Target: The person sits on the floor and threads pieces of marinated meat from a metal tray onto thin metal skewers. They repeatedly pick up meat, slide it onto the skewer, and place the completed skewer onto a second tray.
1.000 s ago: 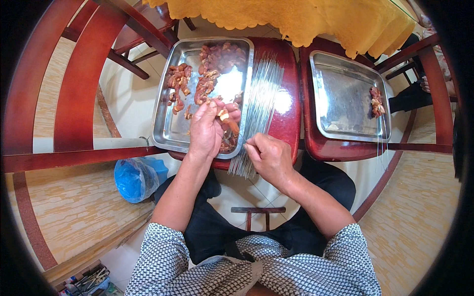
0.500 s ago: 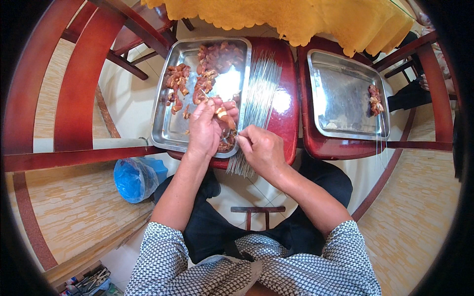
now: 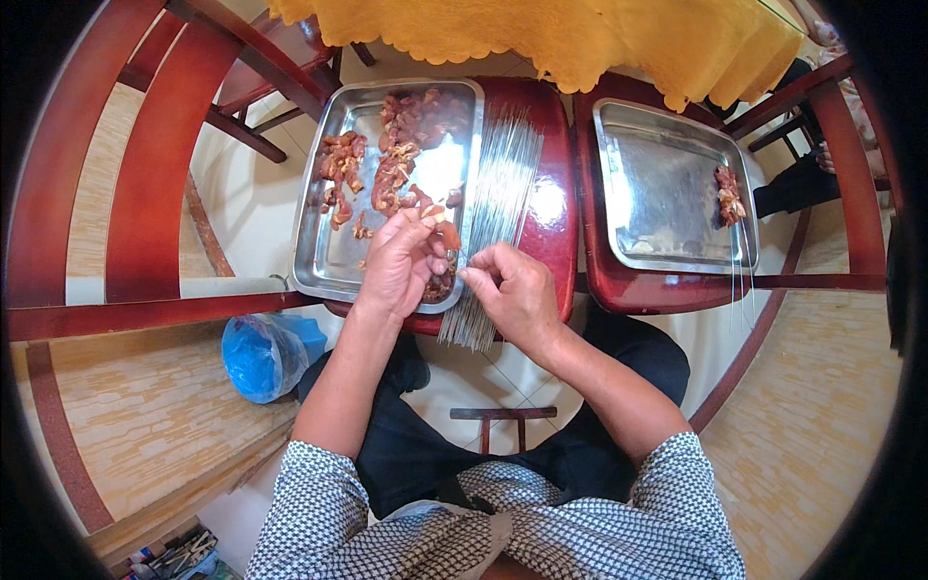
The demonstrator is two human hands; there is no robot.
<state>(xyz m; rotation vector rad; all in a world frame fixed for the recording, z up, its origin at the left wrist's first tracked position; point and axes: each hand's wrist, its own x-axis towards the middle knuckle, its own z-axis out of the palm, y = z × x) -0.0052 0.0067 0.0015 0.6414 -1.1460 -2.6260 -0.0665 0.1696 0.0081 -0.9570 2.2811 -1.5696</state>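
My left hand [image 3: 391,266] is closed over the near right part of a metal tray [image 3: 333,280], with a piece of raw meat [image 3: 449,235] between thumb and fingers. To its right, my right hand [image 3: 519,295] is pinched round a thin metal skewer, most of it hidden by the hands and the meat. More raw meat pieces [image 3: 398,159] lie in the tray in clumps. Alongside the tray, a bundle of metal skewers [image 3: 505,179] rests on a red seat [image 3: 556,164], its near ends below my right hand.
On another red seat [image 3: 638,290] at the right stands a second metal tray [image 3: 667,174], with threaded meat skewers [image 3: 729,198] at its right side. A yellow cloth [image 3: 541,34] hangs at the far edge. Red chair frames [image 3: 145,164] flank both sides. A blue bin [image 3: 259,358] stands lower left.
My left hand has turned slightly and its fingers have shifted on the meat. The skewer tip seen beyond the fingers before no longer shows clearly. My right hand has hardly moved.
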